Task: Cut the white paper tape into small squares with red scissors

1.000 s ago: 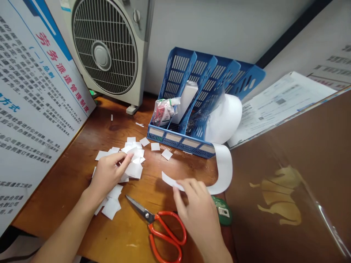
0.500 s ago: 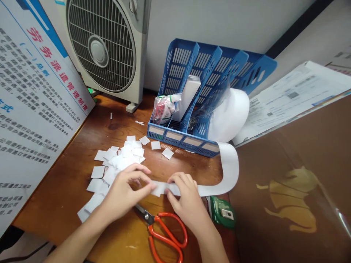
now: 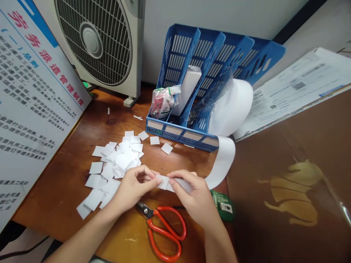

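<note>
Between thumb and fingers, my left hand (image 3: 137,186) pinches a small white square (image 3: 163,181) by its left side. The square's right edge meets or overlaps the end of a long white strip (image 3: 222,160); I cannot tell which. My right hand (image 3: 196,195) grips that strip close to the join, thumb in front. From there the strip curves up to a white roll (image 3: 233,109) in the blue file rack. Red-handled scissors (image 3: 167,230) lie just below my hands. A pile of cut white squares (image 3: 120,157) spreads beside my left hand.
The blue file rack (image 3: 181,135) also holds a plastic packet (image 3: 163,104) and a white box (image 3: 189,87). A green tape measure (image 3: 223,206) lies right of my right hand, by a brown carton (image 3: 257,182). A fan (image 3: 93,44) and a printed board (image 3: 35,95) stand left.
My right hand has shifted right along the strip, and its thumb and fingers now pinch it near the join. The square's edge shows more plainly. The view has moved slightly.
</note>
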The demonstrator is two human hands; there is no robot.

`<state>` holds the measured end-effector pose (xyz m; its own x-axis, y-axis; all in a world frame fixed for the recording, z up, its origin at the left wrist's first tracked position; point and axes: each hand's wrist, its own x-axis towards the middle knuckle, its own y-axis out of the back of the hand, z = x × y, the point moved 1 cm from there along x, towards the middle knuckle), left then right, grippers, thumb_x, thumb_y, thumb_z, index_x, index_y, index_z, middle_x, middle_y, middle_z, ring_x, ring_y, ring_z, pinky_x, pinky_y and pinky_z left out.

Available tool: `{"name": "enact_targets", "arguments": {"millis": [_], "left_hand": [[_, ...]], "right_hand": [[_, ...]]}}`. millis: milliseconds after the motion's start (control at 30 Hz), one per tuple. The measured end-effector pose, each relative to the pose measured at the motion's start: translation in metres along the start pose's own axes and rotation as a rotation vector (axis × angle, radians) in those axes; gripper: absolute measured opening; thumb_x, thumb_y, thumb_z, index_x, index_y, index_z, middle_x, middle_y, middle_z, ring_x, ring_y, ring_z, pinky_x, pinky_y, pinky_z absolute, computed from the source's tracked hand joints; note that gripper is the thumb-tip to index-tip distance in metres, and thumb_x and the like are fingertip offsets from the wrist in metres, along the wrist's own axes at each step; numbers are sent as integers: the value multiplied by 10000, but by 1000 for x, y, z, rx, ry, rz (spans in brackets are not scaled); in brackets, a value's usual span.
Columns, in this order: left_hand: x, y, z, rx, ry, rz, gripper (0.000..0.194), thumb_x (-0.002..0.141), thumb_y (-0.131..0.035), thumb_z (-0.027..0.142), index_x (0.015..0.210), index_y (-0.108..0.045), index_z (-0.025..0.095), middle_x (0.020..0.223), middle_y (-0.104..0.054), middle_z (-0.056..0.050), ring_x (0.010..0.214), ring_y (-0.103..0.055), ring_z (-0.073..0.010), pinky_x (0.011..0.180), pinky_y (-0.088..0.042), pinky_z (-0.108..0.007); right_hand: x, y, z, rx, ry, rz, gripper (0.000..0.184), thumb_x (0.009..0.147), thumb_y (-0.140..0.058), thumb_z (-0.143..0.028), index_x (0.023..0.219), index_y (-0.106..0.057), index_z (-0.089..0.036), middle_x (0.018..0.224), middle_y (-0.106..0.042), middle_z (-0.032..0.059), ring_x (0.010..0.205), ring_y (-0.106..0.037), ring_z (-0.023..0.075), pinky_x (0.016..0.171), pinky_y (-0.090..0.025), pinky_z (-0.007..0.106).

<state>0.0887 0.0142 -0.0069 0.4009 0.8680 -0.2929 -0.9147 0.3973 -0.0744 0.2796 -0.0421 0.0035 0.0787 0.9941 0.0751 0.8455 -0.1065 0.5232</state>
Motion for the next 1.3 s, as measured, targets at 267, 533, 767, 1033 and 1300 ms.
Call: {"name": "enact_targets", "arguments": {"millis": [267, 533, 767, 1033, 1300], "left_hand": [[-3, 4, 4, -130, 47, 18, 261, 736, -896, 248, 954, -774, 174, 827, -815, -19, 722, -732, -117, 711, -556, -187], [-7, 4, 7, -38, -17, 32, 190, 762, -874, 289, 905, -839, 169, 900, -841, -74, 820, -777, -207, 764, -605, -259], [-7, 2, 3, 4, 53, -47, 195, 812, -826, 324, 886, -837, 144, 769, -813, -57, 610, -686, -125, 595, -542, -187], [-5, 2, 2, -26, 76, -34, 160, 778, -843, 299, 815, -838, 144, 695, -794, -52, 549, -672, -112, 533, -508, -169], [-6, 5, 0, -29, 65, -79, 203, 787, -846, 353, 834, -851, 156, 683, -802, -60, 541, -654, -110, 536, -508, -167]], "right_hand": [[-2, -3, -2, 106, -64, 11, 137, 933, -645, -316, 942, -772, -265, 919, -782, 1, 849, -674, 202, 806, -475, 322], [-2, -7, -9, 77, -58, 1, 158, 923, -651, -330, 993, -772, -255, 978, -784, 25, 916, -661, 234, 869, -428, 368], [-1, -7, -8, 109, -73, -36, 145, 947, -652, -326, 939, -784, -268, 910, -777, 0, 859, -648, 211, 862, -404, 362], [-2, -6, -7, 152, -109, -47, 146, 928, -674, -331, 933, -812, -284, 945, -803, 11, 889, -659, 229, 921, -408, 398], [1, -4, -5, 269, -176, -90, 165, 888, -703, -349, 952, -826, -260, 893, -789, 13, 832, -694, 200, 763, -496, 313]]}}
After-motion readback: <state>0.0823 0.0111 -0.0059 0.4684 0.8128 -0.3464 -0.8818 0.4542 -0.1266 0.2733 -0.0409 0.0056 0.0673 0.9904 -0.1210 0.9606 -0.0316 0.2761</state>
